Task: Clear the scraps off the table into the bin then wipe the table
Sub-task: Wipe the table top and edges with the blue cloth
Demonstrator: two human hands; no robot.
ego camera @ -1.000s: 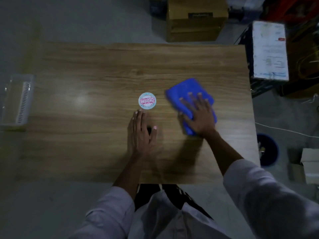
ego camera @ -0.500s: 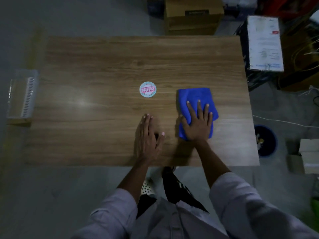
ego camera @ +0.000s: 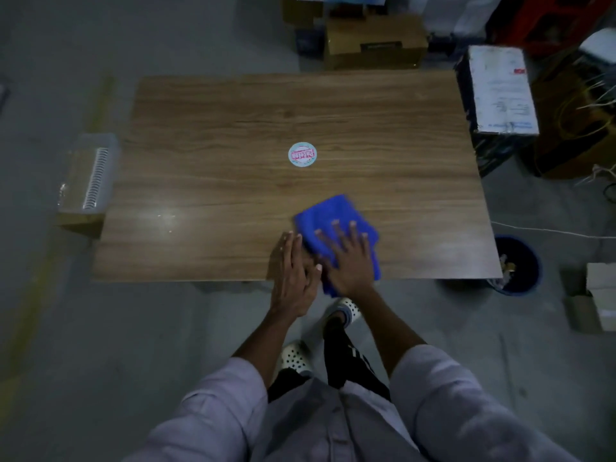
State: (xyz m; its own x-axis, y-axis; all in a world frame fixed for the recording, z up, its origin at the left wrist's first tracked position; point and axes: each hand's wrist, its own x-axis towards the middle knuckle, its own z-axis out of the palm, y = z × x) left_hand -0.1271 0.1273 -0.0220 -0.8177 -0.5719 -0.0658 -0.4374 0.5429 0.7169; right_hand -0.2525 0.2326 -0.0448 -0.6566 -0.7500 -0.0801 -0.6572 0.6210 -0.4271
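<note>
At the near edge of the desk [ego camera: 233,128], a blue cloth [ego camera: 333,215] is pressed flat under the spread right hand [ego camera: 350,265], with the left hand [ego camera: 293,271] laid flat just beside it; wiping is judged under way. Nothing loose is seen on the wood, only a round sticker [ego camera: 302,154]. Scraps [ego camera: 507,265] lie in the bin [ego camera: 528,251] on the floor by the right corner, among boxes [ego camera: 376,41].

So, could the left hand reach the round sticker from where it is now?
Probably yes. The left hand lies flat at the near edge of the table, the round sticker straight ahead of it, with only bare wood between; the blue cloth sits off to the side.
</note>
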